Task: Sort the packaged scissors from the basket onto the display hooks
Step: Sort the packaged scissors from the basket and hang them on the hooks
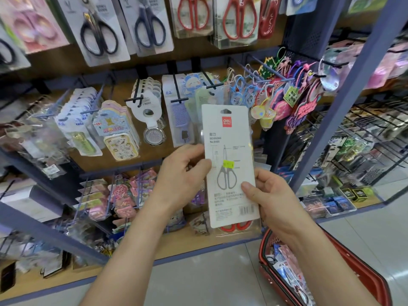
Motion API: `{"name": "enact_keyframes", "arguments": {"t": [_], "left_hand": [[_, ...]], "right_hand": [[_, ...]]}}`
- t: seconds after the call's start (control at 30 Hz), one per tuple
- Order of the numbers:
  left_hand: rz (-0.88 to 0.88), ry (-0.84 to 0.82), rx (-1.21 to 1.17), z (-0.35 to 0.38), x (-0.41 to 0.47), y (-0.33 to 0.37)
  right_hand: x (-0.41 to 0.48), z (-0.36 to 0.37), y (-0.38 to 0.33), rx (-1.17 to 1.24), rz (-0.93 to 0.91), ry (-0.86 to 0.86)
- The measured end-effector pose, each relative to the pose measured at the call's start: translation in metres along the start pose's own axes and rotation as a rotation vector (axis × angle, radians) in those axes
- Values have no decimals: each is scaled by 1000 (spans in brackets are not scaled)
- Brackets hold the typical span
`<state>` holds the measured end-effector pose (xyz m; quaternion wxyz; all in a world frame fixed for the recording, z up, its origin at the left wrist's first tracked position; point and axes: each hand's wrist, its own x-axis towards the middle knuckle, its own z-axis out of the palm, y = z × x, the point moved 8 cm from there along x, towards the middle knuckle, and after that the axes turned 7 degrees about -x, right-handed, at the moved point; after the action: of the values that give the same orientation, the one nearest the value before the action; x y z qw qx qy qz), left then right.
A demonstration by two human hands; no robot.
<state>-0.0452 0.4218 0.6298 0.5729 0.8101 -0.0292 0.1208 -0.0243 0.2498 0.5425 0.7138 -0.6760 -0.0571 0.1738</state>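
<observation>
Holding the scissors pack (229,151) upright betw. both hands: left hand (183,173) pinches its left edge, right hand (273,195) its lower-right edge. Long axis vertical, hang-hole on top; red-handled packs (239,21) hang well above the hands.

Blue-framed display rack (329,120) w/ rows of hooks (180,100). Top row: black-handled scissors pks (99,34) left, red-handled scissors pks (239,18) right. Mid row: comb pk (176,111) among other small goods. Grey tiled floor (198,283) below; red basket (261,250) on it, btm right, pks inside.
</observation>
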Motion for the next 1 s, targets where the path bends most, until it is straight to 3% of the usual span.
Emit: {"name": "enact_keyframes", "arguments": {"t": [0.2,0.43,0.63,0.83,1.0], "left_hand": [[212,-69,361,0,1,13],[-168,87,-82,15,6,-16],[-46,39,39,44,9,2],[-186,58,-415,64,22,4],[-176,78,-372,72,35,7]], "right_hand": [[0,-8,-6,-8,-40,14],[0,-8,-25,-66,-125,19],[23,-33,-37,-118,-198,152],[60,-49,-63,38,-191,55],[75,-65,-68,8,-200,56]]}}
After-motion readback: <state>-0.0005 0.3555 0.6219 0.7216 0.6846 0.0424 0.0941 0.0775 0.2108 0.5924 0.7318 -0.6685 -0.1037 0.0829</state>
